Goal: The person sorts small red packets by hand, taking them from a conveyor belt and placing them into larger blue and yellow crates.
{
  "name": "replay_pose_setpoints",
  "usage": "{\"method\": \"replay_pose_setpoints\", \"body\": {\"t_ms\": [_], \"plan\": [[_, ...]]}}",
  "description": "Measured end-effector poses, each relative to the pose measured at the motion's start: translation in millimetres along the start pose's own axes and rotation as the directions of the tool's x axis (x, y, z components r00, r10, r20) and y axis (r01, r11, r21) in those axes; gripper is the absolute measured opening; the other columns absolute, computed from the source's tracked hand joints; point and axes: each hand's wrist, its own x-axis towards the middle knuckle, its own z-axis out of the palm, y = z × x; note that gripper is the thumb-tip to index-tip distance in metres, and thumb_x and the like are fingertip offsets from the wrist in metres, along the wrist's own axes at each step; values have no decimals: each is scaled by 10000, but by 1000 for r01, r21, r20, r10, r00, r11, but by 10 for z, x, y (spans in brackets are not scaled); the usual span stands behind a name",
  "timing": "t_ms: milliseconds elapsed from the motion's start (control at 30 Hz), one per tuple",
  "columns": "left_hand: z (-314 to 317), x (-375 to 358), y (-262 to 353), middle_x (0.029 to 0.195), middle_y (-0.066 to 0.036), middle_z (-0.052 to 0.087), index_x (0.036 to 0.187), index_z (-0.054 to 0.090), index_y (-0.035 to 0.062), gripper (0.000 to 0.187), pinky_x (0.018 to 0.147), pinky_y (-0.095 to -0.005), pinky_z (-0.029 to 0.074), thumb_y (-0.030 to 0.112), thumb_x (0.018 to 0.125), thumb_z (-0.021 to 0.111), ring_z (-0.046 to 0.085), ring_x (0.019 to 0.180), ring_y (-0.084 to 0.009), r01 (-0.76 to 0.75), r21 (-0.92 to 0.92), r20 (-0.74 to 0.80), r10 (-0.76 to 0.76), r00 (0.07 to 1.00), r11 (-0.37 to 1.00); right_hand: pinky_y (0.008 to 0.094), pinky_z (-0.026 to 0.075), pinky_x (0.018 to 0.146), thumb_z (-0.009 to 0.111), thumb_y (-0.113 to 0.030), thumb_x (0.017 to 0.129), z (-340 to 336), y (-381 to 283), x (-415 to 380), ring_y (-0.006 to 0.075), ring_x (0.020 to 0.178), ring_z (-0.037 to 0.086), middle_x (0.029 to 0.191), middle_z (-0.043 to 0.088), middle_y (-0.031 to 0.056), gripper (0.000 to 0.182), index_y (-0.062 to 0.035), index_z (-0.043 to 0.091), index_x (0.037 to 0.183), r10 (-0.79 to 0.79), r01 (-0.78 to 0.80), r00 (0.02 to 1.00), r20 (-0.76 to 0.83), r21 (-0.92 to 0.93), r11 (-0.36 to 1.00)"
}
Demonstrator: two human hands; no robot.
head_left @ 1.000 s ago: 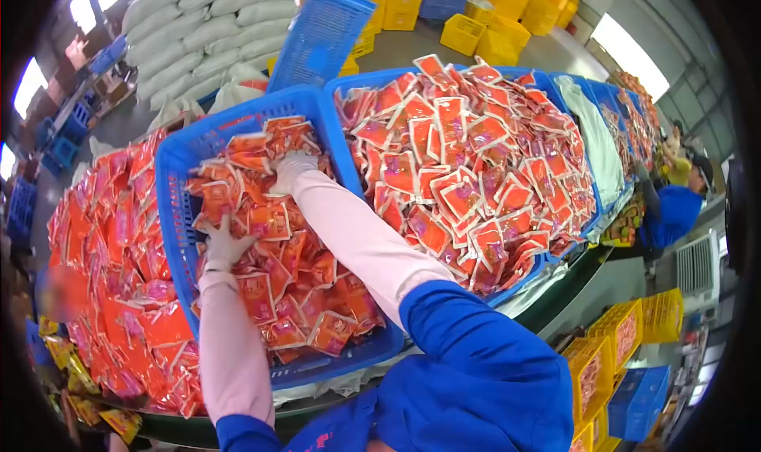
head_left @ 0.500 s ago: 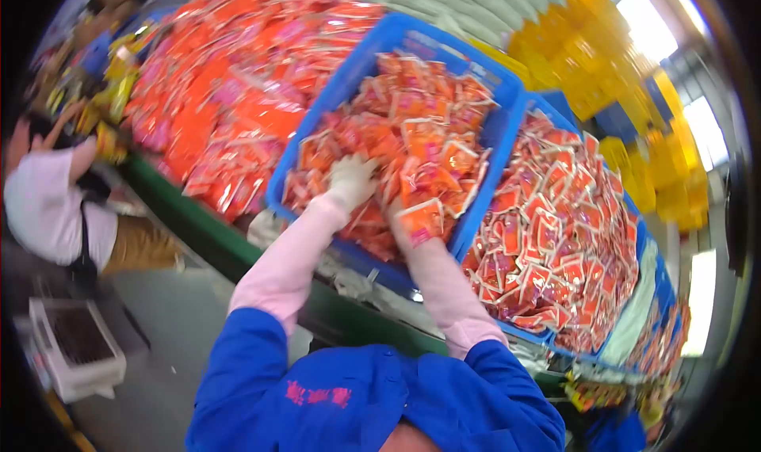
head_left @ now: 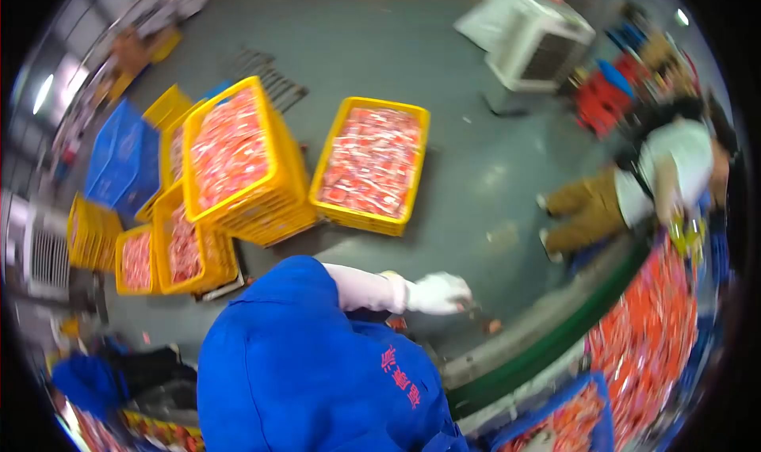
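My left hand (head_left: 437, 293), in a white glove with a pale pink sleeve, hangs beside my body above the grey floor. Its fingers are blurred, and I cannot tell whether they hold anything. The green table edge (head_left: 547, 357) lies a little beyond and below it in the view. A blue crate (head_left: 604, 408) of small red-orange packets (head_left: 575, 420) shows at the lower right, partly cut off by the frame. My right hand is out of view, behind my blue jacket (head_left: 317, 357).
Yellow crates full of red packets stand on the floor, one alone (head_left: 317, 190) and several stacked at left (head_left: 273, 214). Blue crates (head_left: 127, 155) are behind those. A person (head_left: 666, 167) works at the table on the right, near a white box-shaped machine (head_left: 523, 48).
My view has swung left, away from the blue crate, to the floor and yellow crates. Both hands were among the packets; the left is now out at my side, the right out of view.
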Motion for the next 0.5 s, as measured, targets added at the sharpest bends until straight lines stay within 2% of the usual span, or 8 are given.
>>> {"method": "replay_pose_setpoints", "body": {"t_ms": [33, 67, 100, 133, 233, 333, 433, 500], "plan": [[-483, -478, -372, 1078, -132, 660, 1080, 665, 109, 271, 900, -465, 507, 279, 870, 659, 620, 1034, -356, 140, 44, -182, -130, 975, 989, 371, 567, 741, 661, -205, 946, 231, -675, -277, 254, 807, 657, 914, 699, 194, 323, 85, 685, 1086, 120, -123, 992, 35, 143, 982], [-940, -815, -565, 1076, -146, 661, 1085, 673, 97, 287, 891, -467, 513, 276, 862, 663, 630, 1028, -354, 315, 130, -327, -259, 909, 940, 347, 506, 622, 581, -253, 989, 766, -976, -96, 212, 751, 653, 903, 686, 91, 281, 13, 655, 1039, 231, -285, 920, 317, 134, 949], [-1399, -1178, -748, 1082, -160, 659, 1101, 666, 78, 317, 894, -465, 513, 275, 852, 666, 631, 1040, -352, 532, 171, -404, -433, 806, 829, 330, 541, 734, 605, -266, 976, 1258, -1310, -228, 232, 848, 671, 1019, 705, 110, 368, 17, 630, 1211, 192, -375, 829, 525, 269, 887], [-1850, -1536, -858, 1099, -172, 654, 1113, 656, 56, 350, 902, -461, 511, 281, 846, 673, 620, 1065, -356, 714, 108, -525, -570, 632, 692, 348, 524, 813, 643, -233, 937, 1664, -1857, -326, 226, 949, 658, 1073, 706, 135, 426, 5, 609, 1289, -133, -1, 744, 655, 201, 980], [-2805, -2981, -1600, 1090, -199, 630, 1151, 597, 25, 479, 922, -489, 478, 305, 790, 740, 600, 1041, -402, 834, 182, -865, -319, 388, 521, 389, 481, 1010, 737, -297, 871, 3084, -3533, -982, 312, 1244, 591, 1349, 594, 235, 683, -21, 480, 1440, -440, 252, 202, 875, 388, 887], [-3547, -4427, -2179, 1490, -283, 405, 1371, 497, -2, 861, 1112, -537, 366, 467, 724, 817, 396, 1384, -426, 985, 41, -870, -479, 119, 170, 423, 460, 1062, 777, -268, 832, 4249, -5352, -2234, 353, 1307, 534, 1399, 533, 250, 821, -29, 374, 1507, -647, 299, -210, 733, 678, 671], [-4304, -5306, -2736, 1596, -288, 212, 1582, 193, 109, 1272, 1125, -627, 297, 640, 626, 842, 256, 1462, -450, 991, 23, -696, -713, -80, -133, 443, 397, 1119, 818, -337, 784, 5688, -6613, -3501, 380, 1343, 484, 1478, 432, 276, 971, -66, 291, 1553, -691, 355, -411, 595, 803, 480], [-4739, -5618, -3186, 1604, -289, 193, 1591, 168, 142, 1319, 1125, -639, 289, 666, 590, 848, 241, 1465, -465, 988, 56, -617, -783, -79, -144, 486, 338, 1158, 867, -462, 697, 6645, -7152, -4288, 430, 1412, 380, 1521, 341, 322, 1204, -137, 141, 1602, -591, 758, -388, 708, 610, 233]]}}
